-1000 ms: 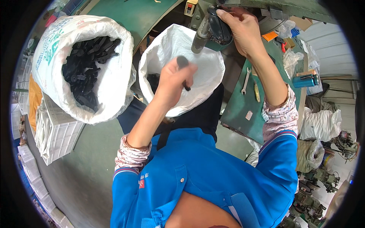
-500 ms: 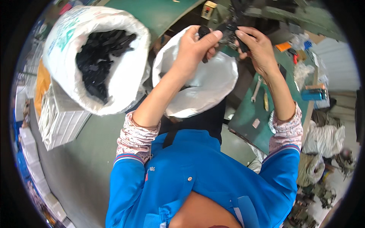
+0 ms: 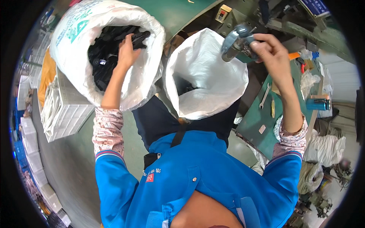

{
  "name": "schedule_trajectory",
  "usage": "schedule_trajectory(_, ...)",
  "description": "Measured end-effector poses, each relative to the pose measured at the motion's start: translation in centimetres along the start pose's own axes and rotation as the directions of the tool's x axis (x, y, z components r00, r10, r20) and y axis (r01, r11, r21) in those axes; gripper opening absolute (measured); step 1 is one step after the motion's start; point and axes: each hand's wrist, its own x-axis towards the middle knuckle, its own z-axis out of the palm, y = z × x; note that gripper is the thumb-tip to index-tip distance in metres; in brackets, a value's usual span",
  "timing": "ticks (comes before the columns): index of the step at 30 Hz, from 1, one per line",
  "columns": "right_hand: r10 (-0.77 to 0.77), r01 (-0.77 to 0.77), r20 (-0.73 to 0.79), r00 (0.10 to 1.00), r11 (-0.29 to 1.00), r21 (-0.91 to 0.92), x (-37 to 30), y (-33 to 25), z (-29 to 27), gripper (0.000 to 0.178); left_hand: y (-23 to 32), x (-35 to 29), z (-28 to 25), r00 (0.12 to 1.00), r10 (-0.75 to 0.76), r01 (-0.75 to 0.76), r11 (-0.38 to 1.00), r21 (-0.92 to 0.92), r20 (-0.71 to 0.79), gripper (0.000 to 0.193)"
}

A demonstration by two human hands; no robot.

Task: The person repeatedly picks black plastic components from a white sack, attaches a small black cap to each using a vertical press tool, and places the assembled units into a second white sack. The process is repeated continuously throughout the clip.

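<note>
My left hand is inside the white sack on the left, its fingers apart and touching a heap of black plastic pieces. Up on the right, my right hand has its fingers curled against a smooth, dark grey rounded part; what they grip is partly hidden and blurred. Below and left of that hand, a second white sack gapes between my knees, with a few dark pieces low inside it.
Under the left sack stands a white plastic crate. On the green bench at the right lie a wrench, a yellow-handled tool and a blue cylinder. Machine framework runs along the far right.
My left hand has left the far middle, where it held a black piece, and moved left into the sack. My right hand has shifted slightly right and down. The middle sack shows more.
</note>
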Motion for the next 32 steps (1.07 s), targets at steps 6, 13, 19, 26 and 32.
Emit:
schedule_trajectory(6,0.283,-0.283,0.098,0.954,0.959,-0.008,-12.5,5.6,3.8,0.025,-4.6,6.0,0.2,0.954,0.241,-0.291,0.885,0.364,0.177,0.095)
schedule_trajectory(13,0.6,-0.636,-0.555,0.576,0.756,0.158,-28.4,13.5,-1.0,0.02,-10.1,14.2,0.9,0.767,-0.04,-0.236,0.91,0.34,0.64,0.092)
schedule_trajectory(19,0.319,-0.72,-0.736,0.598,0.618,-0.317,-30.3,17.8,-7.5,0.022,-5.2,14.2,2.7,0.787,-0.269,-0.202,0.738,0.644,0.555,0.069)
schedule_trajectory(26,0.565,-0.779,-0.629,0.534,0.042,-0.625,-26.6,23.6,-12.2,0.062,-6.5,8.7,1.4,0.925,-0.158,-0.098,0.78,0.618,0.346,0.074)
schedule_trajectory(32,0.709,-0.731,-0.539,0.455,-0.048,-0.681,-25.3,19.2,-11.9,0.068,-4.9,8.2,0.4,0.877,-0.265,-0.02,0.813,0.582,0.4,0.079)
